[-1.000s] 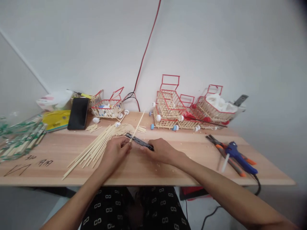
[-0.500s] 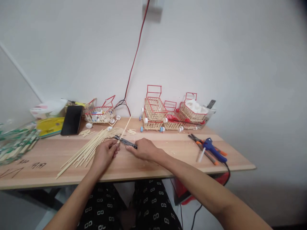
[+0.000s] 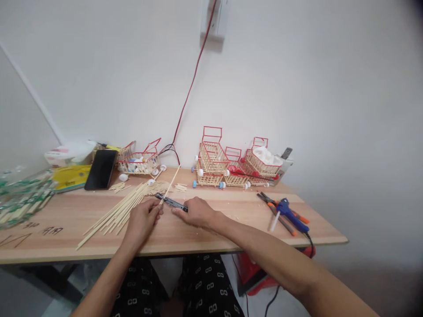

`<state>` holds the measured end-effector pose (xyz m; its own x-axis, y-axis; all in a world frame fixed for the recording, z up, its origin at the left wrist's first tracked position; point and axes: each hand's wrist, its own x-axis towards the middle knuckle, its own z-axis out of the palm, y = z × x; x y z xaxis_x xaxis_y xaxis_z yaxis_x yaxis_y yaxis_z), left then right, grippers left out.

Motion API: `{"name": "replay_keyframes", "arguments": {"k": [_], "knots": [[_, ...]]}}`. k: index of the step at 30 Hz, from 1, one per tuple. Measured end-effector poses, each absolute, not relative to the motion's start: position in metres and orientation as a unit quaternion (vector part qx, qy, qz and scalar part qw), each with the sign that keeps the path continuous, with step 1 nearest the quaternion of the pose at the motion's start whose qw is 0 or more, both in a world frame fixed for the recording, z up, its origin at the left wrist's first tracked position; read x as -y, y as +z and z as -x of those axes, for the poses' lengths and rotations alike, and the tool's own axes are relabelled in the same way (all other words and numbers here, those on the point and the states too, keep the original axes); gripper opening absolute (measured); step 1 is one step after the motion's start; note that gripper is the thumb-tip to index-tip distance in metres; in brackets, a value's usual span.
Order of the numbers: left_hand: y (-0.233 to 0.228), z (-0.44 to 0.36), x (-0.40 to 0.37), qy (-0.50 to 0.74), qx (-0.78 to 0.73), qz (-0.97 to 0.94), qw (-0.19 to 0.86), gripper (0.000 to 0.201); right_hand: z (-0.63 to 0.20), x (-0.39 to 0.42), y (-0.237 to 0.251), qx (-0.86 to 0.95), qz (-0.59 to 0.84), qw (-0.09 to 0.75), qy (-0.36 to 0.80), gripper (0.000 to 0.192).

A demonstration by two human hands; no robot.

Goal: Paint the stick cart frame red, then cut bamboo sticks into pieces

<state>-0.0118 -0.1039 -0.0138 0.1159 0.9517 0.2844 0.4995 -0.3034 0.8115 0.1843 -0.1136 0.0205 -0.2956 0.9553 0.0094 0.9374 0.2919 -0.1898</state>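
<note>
My left hand (image 3: pixel 142 220) pinches the near end of a thin bamboo stick (image 3: pixel 172 181), which slants up and away toward the wall. In my right hand (image 3: pixel 198 212) is a grey utility knife (image 3: pixel 175 203), its front end crossing the stick just beyond my left fingertips. Whether the blade has cut into the stick is too small to tell. A fanned pile of loose bamboo sticks (image 3: pixel 117 210) lies left of and partly behind my left hand. Short cut pieces (image 3: pixel 180 187) rest beyond the knife.
Miniature stick-built shopping carts (image 3: pixel 213 158) stand along the wall, another cart (image 3: pixel 140 165) at left. A phone (image 3: pixel 101 169), yellow packet (image 3: pixel 72 177) and bagged sticks (image 3: pixel 24 198) are leftward. A blue glue gun (image 3: pixel 292 215) lies over orange-handled pliers (image 3: pixel 271 203) near the right edge.
The camera view has tilted up slightly, so the table sits lower in the frame. Both hands keep their hold, with the knife still across the stick.
</note>
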Motion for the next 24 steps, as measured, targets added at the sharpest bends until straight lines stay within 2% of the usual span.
{"name": "replay_keyframes", "arguments": {"k": [6, 14, 24], "knots": [[-0.01, 0.013, 0.113, 0.396, -0.542, -0.711, 0.208, 0.028, -0.182, 0.118, 0.022, 0.801, 0.59, 0.058, 0.083, 0.079], [-0.01, 0.013, 0.116, 0.405, -0.549, -0.697, 0.221, 0.027, -0.18, 0.129, 0.02, 0.794, 0.597, 0.092, 0.063, 0.073], [-0.013, 0.012, 0.116, 0.407, -0.557, -0.702, 0.177, 0.025, -0.178, 0.114, 0.024, 0.809, 0.579, 0.039, 0.095, 0.08]]}}
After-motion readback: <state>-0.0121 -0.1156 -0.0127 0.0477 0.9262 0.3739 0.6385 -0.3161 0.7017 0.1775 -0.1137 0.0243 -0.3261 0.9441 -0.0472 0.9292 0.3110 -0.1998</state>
